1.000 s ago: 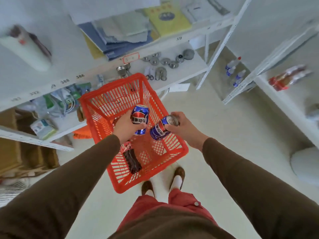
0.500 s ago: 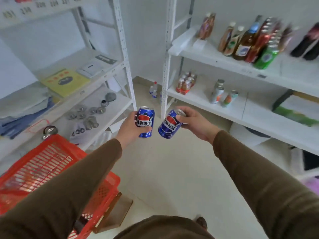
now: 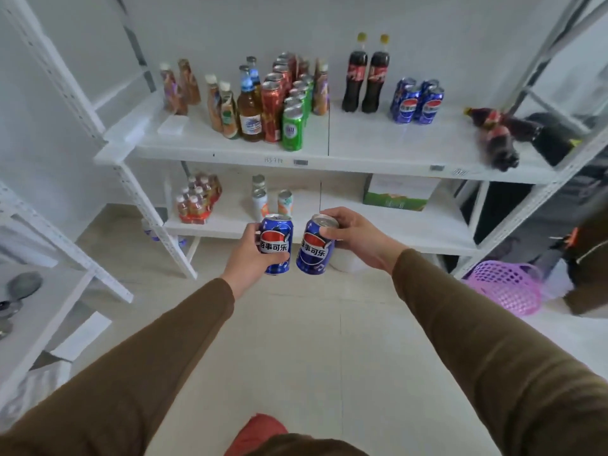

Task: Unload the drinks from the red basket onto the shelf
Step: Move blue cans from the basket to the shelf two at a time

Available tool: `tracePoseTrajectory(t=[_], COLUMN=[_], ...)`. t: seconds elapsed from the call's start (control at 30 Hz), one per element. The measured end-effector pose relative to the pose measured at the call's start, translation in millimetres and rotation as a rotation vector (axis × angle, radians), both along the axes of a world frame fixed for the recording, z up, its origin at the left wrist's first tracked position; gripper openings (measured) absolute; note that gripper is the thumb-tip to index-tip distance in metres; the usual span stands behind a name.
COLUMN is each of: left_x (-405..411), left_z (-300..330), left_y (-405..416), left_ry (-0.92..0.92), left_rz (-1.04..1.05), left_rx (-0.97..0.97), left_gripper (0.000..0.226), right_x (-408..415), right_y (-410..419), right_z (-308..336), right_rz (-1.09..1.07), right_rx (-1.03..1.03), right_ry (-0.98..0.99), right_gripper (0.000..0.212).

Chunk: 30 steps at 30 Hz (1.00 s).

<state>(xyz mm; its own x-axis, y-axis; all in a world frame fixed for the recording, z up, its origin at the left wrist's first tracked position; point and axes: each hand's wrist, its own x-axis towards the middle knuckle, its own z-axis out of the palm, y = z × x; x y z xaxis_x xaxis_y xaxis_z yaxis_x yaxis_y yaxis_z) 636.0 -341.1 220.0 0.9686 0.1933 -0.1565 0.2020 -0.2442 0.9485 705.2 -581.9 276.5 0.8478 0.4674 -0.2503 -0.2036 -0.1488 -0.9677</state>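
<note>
My left hand point(image 3: 248, 255) grips a blue Pepsi can point(image 3: 276, 243) held upright. My right hand point(image 3: 358, 238) grips a second blue Pepsi can point(image 3: 314, 246), tilted slightly left, right beside the first. Both cans hang in the air in front of the white drinks shelf point(image 3: 362, 149). On that upper shelf board stand several blue Pepsi cans point(image 3: 416, 102), two cola bottles point(image 3: 367, 75) and rows of green and red cans point(image 3: 289, 103). The red basket is out of view.
Two dark cola bottles point(image 3: 496, 136) lie on the shelf's right end. The lower shelf point(image 3: 394, 228) holds a bottle pack point(image 3: 197, 199), a few cans and a green-white box point(image 3: 398, 192). A purple basket point(image 3: 506, 286) sits on the floor at right. Another white rack point(image 3: 42, 307) stands left.
I have turned from the red basket to face the drinks shelf, carrying both cans along. The basket has dropped out of view and the shelf now fills the frame.
</note>
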Motion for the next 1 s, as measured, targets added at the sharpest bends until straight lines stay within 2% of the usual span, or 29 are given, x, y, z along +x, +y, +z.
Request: tracePoseTrajectory(t=[0.2,0.3,0.43,0.63,1.0], left_x=[119.1,185.4,269.7,365.8,496.7], left_z=[1.4,0.9,4.1,18.8,21.8], left_y=[-50.5,-70.6,-102.2,-165.9,-287.4], left_ry=[-0.062,-0.086,-0.106,-0.122,-0.12], left_rz=[-0.052,-0.084,-0.12,-0.188,-0.107], left_rx=[0.045,0.032,-0.008,-0.029,0.053], left_gripper=[0.071,0.075,0.066,0.069,0.073], right_x=[97.4,153.0,221.6,297.3,460.2], right_y=[-59.4,-81.5,-116.5,-180.5,-280.7], right_z=[-1.1,-2.0,1.1,10.9,25.6], right_rz=[-0.04,-0.081,-0.17,-0.289,-0.211], right_rx=[-0.008,-0.022,-0.052,-0.103,-0.309], right_ry=[-0.046,-0.082,-0.129,-0.166,-0.305], right_gripper=[0.04,0.038,0.039,0.036,0.04])
